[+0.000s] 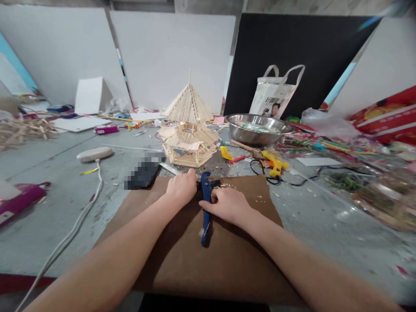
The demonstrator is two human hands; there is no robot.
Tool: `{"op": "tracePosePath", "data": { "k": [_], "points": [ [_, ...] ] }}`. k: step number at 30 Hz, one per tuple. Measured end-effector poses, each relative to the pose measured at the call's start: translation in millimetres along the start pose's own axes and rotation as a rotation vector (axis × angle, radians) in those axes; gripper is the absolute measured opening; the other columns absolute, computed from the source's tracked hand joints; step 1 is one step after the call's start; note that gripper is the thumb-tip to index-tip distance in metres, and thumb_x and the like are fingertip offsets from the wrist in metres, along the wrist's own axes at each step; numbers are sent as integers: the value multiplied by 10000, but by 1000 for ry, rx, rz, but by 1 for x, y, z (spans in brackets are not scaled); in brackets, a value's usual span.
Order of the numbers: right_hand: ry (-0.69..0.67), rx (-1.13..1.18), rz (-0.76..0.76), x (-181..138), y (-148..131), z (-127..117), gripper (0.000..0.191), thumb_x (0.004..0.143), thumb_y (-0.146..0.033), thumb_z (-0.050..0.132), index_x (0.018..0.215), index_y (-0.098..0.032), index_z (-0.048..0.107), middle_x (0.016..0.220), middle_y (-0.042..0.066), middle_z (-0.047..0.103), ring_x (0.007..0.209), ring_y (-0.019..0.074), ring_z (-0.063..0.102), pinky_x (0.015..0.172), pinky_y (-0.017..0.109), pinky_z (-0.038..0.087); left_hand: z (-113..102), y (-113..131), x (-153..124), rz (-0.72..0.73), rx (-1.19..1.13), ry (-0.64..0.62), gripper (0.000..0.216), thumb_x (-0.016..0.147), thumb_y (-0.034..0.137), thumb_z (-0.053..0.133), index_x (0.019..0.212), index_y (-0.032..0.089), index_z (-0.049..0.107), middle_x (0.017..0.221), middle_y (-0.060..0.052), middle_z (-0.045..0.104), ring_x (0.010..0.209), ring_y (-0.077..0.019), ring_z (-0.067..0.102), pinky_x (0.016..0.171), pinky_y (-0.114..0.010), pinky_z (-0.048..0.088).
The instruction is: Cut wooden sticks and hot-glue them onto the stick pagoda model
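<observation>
A blue-handled hand cutter [206, 216] with black parts by its head lies lengthwise in front of me on a brown board [182, 268]. My right hand [229, 204] is closed round its handle from the right, thumb across the blue surface. On the other side, my left hand [182, 188] has curled fingers by the black part at the head. Whatever is in those fingers is hidden. Small pale wood chips [229, 185] are scattered past my right hand. Just beyond the board stands a tiered pavilion model [190, 141] made of thin wooden sticks, with a pointed roof.
A phone [143, 173] lies left of the model, near a white corded device [94, 154]. To the right are a yellow glue gun [275, 164] with a black cord and a metal bowl [260, 132]. A printed bag [273, 97] stands behind. Wooden sticks [22, 130] pile up far left.
</observation>
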State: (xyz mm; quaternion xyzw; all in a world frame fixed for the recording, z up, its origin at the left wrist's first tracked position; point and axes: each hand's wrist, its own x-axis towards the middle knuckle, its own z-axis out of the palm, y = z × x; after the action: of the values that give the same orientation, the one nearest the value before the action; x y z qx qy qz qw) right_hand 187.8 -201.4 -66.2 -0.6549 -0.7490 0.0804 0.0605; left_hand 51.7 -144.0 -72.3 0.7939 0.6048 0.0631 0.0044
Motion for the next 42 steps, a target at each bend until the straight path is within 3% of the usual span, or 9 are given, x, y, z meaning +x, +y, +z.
{"op": "tracePosePath", "data": {
  "k": [7, 15, 20, 24, 29, 33, 36, 39, 42],
  "points": [
    [16, 46, 153, 0, 1, -1, 308, 696, -453, 429, 733, -229, 635, 726, 50, 645, 703, 207, 586, 551, 266, 353, -1, 0, 1, -33, -165, 8, 265, 824, 309, 254, 894, 193, 482, 813, -93, 639, 772, -240, 599, 633, -322, 422],
    [94, 132, 155, 4, 10, 0, 214, 650, -360, 467, 702, -229, 627, 665, 38, 636, 640, 196, 569, 503, 251, 300, 2, -6, 8, -29, -375, 67, 220, 801, 270, 322, 797, 170, 518, 791, -95, 628, 762, -216, 577, 622, -287, 391],
    [166, 242, 155, 6, 17, 0, 203, 647, -335, 486, 705, -194, 619, 654, 47, 625, 611, 167, 553, 508, 240, 310, 6, -2, 8, -35, -667, 49, 196, 774, 286, 375, 683, 169, 503, 612, -42, 585, 587, -165, 555, 538, -251, 383],
    [217, 298, 153, 8, 21, 0, 217, 673, -335, 475, 796, -204, 595, 682, 17, 621, 600, 134, 542, 517, 223, 332, 7, 1, 6, -93, -990, -22, 188, 773, 339, 376, 723, 186, 473, 460, 33, 496, 364, -114, 474, 401, -217, 348],
    [352, 699, 147, 11, 21, -4, 223, 636, -325, 548, 796, -172, 560, 650, -3, 585, 589, 114, 521, 565, 229, 373, 3, 2, 4, 0, -1109, 200, 198, 746, 364, 441, 711, 173, 478, 479, 50, 470, 366, -73, 442, 381, -181, 343],
    [46, 1200, 113, 12, 21, -6, 269, 632, -395, 570, 757, -159, 542, 476, -63, 474, 375, 67, 405, 395, 207, 317, -1, 6, -2, 54, -1241, 239, 225, 751, 391, 446, 779, 170, 474, 543, 42, 493, 386, -68, 470, 367, -170, 361],
    [-167, 1435, 118, 11, 21, -7, 282, 628, -426, 575, 701, -159, 525, 364, -100, 350, 272, 48, 287, 306, 195, 224, 0, 12, -7, 114, -1267, 246, 228, 742, 392, 473, 783, 168, 488, 584, 29, 513, 410, -62, 477, 382, -169, 392],
    [-132, 1522, 92, 9, 20, -7, 216, 612, -344, 609, 657, -157, 512, 399, -75, 424, 297, 52, 359, 312, 186, 264, 1, 14, -10, 163, -1244, 282, 213, 743, 378, 483, 786, 172, 518, 627, 14, 532, 465, -65, 493, 433, -179, 432],
    [-128, 1606, 9, 7, 19, -5, 168, 623, -258, 599, 753, -165, 548, 549, -28, 553, 451, 99, 517, 420, 217, 404, 1, 14, -10, 200, -1244, 300, 206, 746, 370, 483, 782, 175, 537, 662, 3, 545, 530, -81, 520, 463, -185, 447]
  ]
}}
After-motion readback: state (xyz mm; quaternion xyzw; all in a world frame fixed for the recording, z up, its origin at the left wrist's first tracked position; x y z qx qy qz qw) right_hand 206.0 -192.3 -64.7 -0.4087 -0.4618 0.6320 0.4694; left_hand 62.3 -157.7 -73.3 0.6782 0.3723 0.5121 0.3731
